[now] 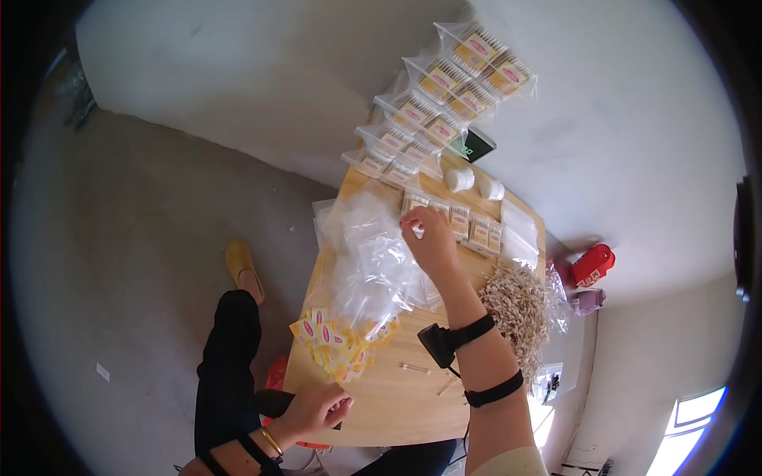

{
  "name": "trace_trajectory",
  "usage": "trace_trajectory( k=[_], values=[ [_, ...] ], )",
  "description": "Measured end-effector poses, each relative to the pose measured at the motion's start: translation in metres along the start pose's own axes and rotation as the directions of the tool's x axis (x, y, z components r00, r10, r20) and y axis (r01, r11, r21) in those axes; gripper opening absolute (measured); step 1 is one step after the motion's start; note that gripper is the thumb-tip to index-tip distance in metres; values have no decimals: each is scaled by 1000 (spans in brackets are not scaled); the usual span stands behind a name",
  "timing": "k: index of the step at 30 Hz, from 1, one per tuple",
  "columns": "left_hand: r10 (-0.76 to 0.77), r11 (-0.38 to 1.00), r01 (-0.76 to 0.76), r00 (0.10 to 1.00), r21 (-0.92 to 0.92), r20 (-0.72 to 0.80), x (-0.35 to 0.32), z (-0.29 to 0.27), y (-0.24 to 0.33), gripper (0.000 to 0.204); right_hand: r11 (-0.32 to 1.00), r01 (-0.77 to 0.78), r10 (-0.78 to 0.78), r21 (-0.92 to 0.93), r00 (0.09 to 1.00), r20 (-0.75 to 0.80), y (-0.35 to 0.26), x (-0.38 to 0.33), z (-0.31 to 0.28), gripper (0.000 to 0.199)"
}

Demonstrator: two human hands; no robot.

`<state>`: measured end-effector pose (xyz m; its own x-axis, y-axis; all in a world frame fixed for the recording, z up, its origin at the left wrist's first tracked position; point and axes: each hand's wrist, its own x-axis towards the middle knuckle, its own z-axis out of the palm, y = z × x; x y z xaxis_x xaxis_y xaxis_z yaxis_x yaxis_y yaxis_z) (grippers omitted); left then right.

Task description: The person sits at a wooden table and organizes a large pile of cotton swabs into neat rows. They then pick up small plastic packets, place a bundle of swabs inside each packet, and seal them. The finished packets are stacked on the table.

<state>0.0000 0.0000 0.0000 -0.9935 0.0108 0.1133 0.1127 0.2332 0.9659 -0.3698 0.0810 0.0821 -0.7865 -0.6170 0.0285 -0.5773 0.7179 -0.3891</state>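
Above the wooden table [389, 412], my right hand [429, 238] reaches in with bent, closed fingers. It is over the near left end of a row of clear packs of cotton swabs [459, 220]; whether anything is pinched in its fingertips I cannot make out. A heap of clear plastic bags [369, 262] lies just left of that hand. My left hand [316, 408] is curled into a loose fist at the table's near left edge, with nothing showing in it. Yellow and white printed cards [329, 341] lie spread beyond it.
Bagged swab packs [442, 79] stand stacked at the far end, beside a dark digital display [478, 146] and two white round objects [459, 179]. Loose swabs [514, 305] form a big pile on the right. Flat clear bags [519, 232] lie beyond it. A red object [594, 265] is farther right.
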Motion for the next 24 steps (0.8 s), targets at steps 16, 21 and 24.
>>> trace_trajectory(
  k=[16,21,24],
  values=[
    [24,1000,-24,1000,19,2,-8,3,2,10,1000,-6,7,3,884,-467,-64,0,1,12],
    [-122,933,142,989,-330,81,-17,0,-14,34,945,300,-240,129,906,-350,-111,-152,-18,22],
    [-262,480,281,950,-831,170,-5,4,-10,56,952,300,-284,67,942,-177,-120,-264,3,25]
  ],
)
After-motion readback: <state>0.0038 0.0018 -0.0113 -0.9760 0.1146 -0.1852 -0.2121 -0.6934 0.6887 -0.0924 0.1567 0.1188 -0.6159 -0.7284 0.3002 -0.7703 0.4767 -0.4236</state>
